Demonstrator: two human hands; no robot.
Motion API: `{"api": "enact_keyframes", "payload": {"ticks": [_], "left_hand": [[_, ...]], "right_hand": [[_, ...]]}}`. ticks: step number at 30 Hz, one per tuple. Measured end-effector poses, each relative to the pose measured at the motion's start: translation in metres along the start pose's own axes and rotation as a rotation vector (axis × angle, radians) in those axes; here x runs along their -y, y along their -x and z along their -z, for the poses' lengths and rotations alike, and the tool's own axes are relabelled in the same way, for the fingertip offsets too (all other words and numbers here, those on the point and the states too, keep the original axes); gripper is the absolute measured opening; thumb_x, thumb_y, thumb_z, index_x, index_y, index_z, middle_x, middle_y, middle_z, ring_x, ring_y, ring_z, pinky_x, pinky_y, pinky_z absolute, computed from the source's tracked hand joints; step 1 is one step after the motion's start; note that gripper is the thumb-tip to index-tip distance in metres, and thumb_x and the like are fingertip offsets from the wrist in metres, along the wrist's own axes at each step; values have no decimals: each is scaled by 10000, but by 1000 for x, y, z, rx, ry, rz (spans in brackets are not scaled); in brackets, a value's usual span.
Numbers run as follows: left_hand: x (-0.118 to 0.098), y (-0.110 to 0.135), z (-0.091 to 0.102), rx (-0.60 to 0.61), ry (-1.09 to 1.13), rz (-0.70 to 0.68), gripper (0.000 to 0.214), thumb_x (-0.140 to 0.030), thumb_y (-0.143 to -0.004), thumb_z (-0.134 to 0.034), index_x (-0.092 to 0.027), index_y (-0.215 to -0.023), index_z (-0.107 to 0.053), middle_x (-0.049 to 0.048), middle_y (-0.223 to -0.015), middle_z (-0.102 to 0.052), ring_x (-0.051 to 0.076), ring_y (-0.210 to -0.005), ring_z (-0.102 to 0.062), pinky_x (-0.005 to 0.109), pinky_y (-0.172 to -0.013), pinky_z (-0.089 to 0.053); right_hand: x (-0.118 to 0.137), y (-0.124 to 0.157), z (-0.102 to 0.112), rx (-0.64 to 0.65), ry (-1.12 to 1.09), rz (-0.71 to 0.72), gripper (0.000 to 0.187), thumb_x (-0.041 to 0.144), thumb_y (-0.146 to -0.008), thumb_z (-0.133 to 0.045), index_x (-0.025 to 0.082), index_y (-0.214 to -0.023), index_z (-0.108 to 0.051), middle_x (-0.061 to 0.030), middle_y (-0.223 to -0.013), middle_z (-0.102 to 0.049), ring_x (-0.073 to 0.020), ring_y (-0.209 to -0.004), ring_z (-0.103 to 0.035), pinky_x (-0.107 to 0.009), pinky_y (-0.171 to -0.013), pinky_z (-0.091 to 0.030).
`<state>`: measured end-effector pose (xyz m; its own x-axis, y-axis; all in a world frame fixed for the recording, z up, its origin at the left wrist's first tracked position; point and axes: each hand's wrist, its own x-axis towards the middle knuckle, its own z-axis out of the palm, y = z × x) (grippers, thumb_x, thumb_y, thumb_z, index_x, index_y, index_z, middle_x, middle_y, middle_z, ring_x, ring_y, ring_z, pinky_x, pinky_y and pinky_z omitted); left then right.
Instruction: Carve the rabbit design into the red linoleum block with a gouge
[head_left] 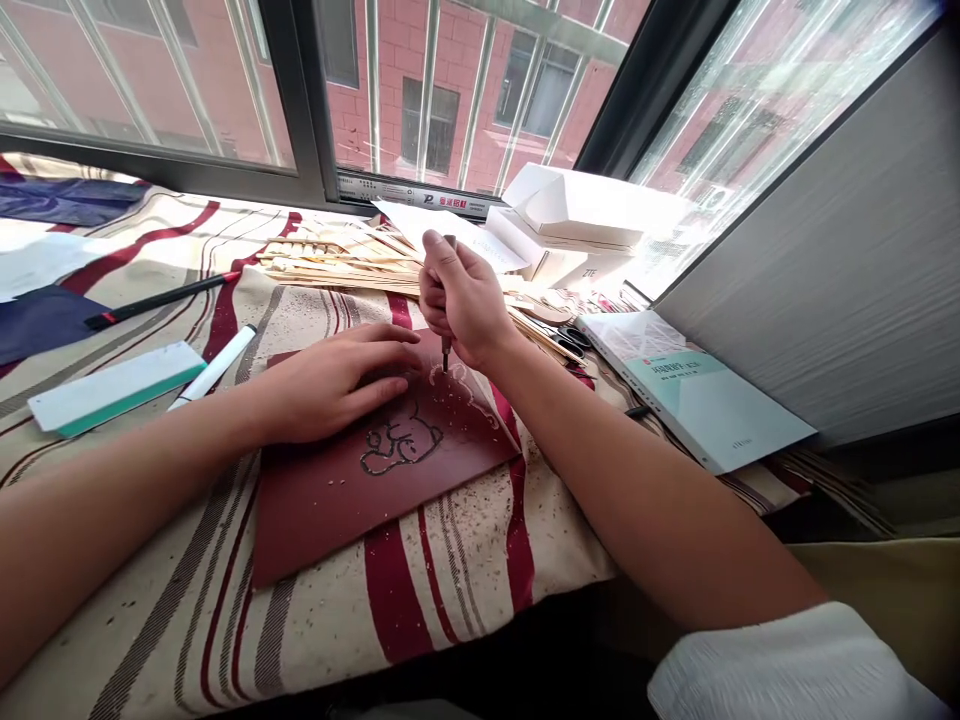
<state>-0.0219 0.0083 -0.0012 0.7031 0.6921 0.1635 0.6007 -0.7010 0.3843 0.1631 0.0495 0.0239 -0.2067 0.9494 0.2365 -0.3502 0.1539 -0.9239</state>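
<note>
A reddish-brown carving board [322, 510] lies at an angle on the striped cloth, with a dark-lined animal figure [401, 447] cut into it and paler carved curves near its far right corner. My right hand [469, 305] makes a fist around an upright carving tool [447, 350], whose tip meets the board at the pale lines. Flat on the board's far left part rests my left hand [349, 380], fingers stretched toward the tool. Small shavings are scattered over the board and cloth.
Thin wooden strips [337, 265] pile up near the window, beside white boxes [570, 225]. A book [690, 385] and black scissors [574, 340] lie to the right. A white-and-green box [116, 385], a white marker [214, 368] and a black pen [165, 298] are at left.
</note>
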Motion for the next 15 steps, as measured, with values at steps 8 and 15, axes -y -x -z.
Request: {"api": "enact_keyframes", "payload": {"ticks": [8, 15], "left_hand": [[15, 6, -1, 33, -113, 0, 575, -537, -1044, -417, -191, -1423, -679, 140, -1596, -577, 338, -1469, -548, 538, -1310, -383], [9, 3, -3, 52, -120, 46, 632, -539, -1036, -392, -193, -1494, -656, 114, -1641, -555, 328, -1525, -505, 523, -1335, -347]], "right_hand": [[4, 2, -13, -70, 21, -68, 474, 177, -1134, -502, 220, -684, -357, 120, -483, -347, -17, -398, -247, -158, -399, -216], [6, 1, -10, 114, 51, -205, 519, 246, -1165, -416, 212, -653, -339, 114, -491, -270, -25, -422, -145, -166, -401, -105]]}}
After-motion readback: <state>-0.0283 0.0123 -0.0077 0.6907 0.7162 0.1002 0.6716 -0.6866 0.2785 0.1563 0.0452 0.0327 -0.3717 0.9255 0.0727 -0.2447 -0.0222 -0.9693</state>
